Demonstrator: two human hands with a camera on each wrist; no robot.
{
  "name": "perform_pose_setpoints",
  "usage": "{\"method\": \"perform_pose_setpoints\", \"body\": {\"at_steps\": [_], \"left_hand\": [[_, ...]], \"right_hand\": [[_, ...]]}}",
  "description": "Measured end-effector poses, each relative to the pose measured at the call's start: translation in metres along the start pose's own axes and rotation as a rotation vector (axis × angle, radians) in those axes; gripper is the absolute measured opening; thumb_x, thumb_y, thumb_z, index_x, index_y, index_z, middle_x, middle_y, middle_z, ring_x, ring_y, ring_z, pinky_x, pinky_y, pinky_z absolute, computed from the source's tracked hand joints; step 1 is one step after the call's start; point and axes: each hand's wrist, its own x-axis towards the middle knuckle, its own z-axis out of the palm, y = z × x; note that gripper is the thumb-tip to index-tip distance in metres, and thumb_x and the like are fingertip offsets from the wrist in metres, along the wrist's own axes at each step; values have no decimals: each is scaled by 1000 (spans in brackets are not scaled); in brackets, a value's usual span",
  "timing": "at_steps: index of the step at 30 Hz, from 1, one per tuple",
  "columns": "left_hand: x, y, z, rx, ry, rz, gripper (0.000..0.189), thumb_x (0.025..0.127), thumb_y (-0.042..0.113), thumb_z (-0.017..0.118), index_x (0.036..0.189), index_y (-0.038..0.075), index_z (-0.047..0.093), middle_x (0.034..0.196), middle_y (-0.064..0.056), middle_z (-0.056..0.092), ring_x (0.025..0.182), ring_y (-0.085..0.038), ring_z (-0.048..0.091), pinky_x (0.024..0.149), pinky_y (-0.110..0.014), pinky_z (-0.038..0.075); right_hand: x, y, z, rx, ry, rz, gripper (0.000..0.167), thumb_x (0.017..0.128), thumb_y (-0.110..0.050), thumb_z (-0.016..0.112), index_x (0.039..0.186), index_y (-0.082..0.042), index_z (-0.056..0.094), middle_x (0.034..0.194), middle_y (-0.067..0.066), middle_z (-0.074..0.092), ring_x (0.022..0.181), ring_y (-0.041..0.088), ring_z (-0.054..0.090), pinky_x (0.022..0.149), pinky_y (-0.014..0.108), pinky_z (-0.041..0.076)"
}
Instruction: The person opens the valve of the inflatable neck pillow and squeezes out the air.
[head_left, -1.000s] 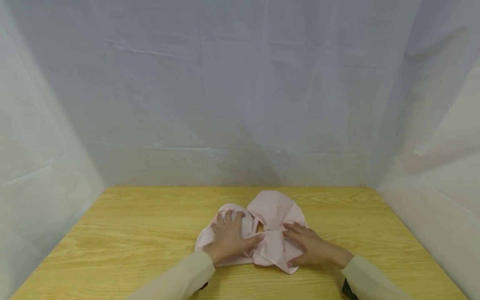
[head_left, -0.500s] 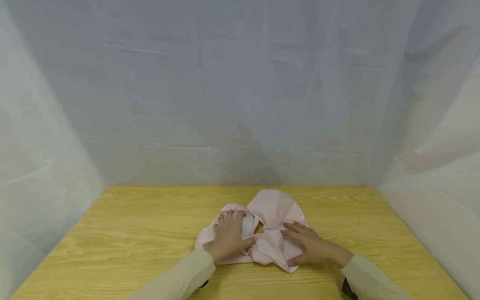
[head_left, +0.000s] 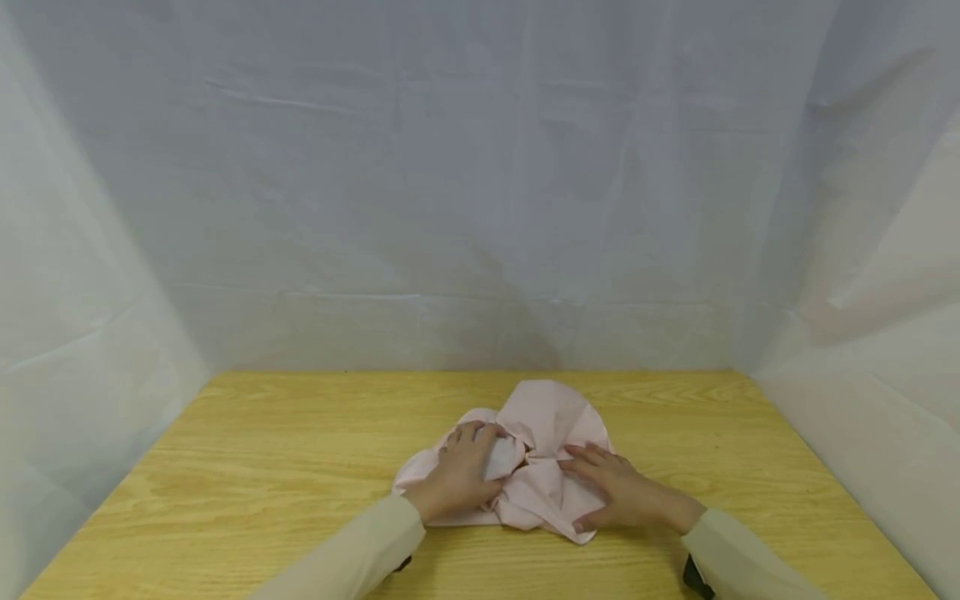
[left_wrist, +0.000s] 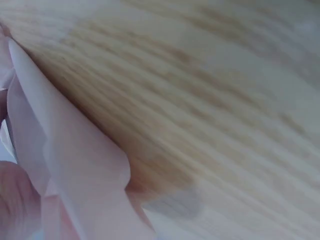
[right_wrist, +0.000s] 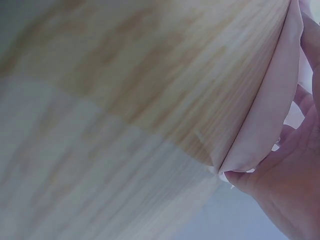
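A pink cloth piece (head_left: 551, 412) with rounded lobes and a paler inner side lies crumpled at the middle of the table. On its left part, my left hand (head_left: 459, 473) gathers the fabric between bent fingers and thumb, beside a pale patch (head_left: 501, 457). My right hand (head_left: 626, 493) rests spread on the right part, with its thumb at the near corner. In the left wrist view, a raised fold of the cloth (left_wrist: 75, 150) partly hides the fingers. The right wrist view shows the cloth's edge (right_wrist: 265, 115) along the table, close to my thumb.
The yellow wood-grain table (head_left: 300, 433) extends to both sides and behind the cloth. White sheeting (head_left: 480, 208) hangs at the back and along both sides. Light sleeves (head_left: 352, 550) cover both forearms.
My left fingers have drawn in and bent, bunching the left part of the cloth slightly rightward. The gap in the middle has narrowed. My right hand has hardly moved.
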Motion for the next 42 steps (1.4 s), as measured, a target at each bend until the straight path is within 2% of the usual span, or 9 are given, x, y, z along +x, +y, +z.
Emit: {"method": "perform_pose_setpoints", "body": {"at_steps": [5,10,14,18,22,27,35,38,42], "left_hand": [[0,-3,-1,3,-22,33,54,77,30,67,124,16,43,128,-19,39,118,-37,37,93,-59,35],[0,-2,-1,-5,-82,4,64,78,53,62,130,21,42,137,-20,32,125,-41,31,97,-62,30],[0,-1,-1,20,-150,-36,86,67,74,58,135,25,37,146,-17,23,131,-47,20,100,-67,23],[-1,-1,1,79,-177,-44,103,55,82,58,138,28,32,149,-15,18,134,-47,15,98,-70,21],[-2,-1,3,121,-145,-16,100,55,75,65,136,27,33,147,-14,23,132,-46,19,94,-70,26],[-2,2,4,169,-94,67,84,60,60,71,130,26,39,138,-9,35,127,-39,30,90,-61,37],[-3,0,-1,148,-114,138,70,68,43,69,129,25,41,137,-6,38,126,-32,35,92,-56,38],[-3,-3,-1,134,-115,162,71,69,41,69,131,23,39,135,-5,40,126,-30,36,95,-55,38],[-3,-2,-2,114,-126,141,86,68,41,71,139,23,27,136,-8,38,125,-29,37,100,-52,36]], "right_hand": [[0,0,0,-6,5,1,75,75,-51,67,133,-9,44,145,20,31,132,49,22,99,67,22],[-1,1,1,-13,16,-5,75,74,-50,67,132,-8,45,144,20,32,131,49,23,99,66,23],[-1,0,1,-10,13,1,75,74,-51,67,131,-8,45,144,20,32,131,49,23,99,67,22],[-1,0,1,-8,11,1,74,75,-50,67,131,-8,45,145,20,32,131,49,22,98,67,22],[-1,0,1,-7,15,-2,74,74,-49,68,131,-7,46,144,21,32,130,50,23,99,67,22],[0,-1,1,-9,17,1,74,75,-49,68,131,-8,45,144,21,32,130,50,23,98,68,22],[1,-4,-1,-6,11,7,74,75,-48,68,132,-7,44,144,22,32,130,51,23,98,68,22],[2,-4,0,-6,9,8,74,75,-48,68,132,-7,44,143,22,33,130,50,23,98,68,22],[2,-4,1,-9,13,5,74,75,-49,68,131,-7,44,143,22,33,129,51,24,98,68,23]]}}
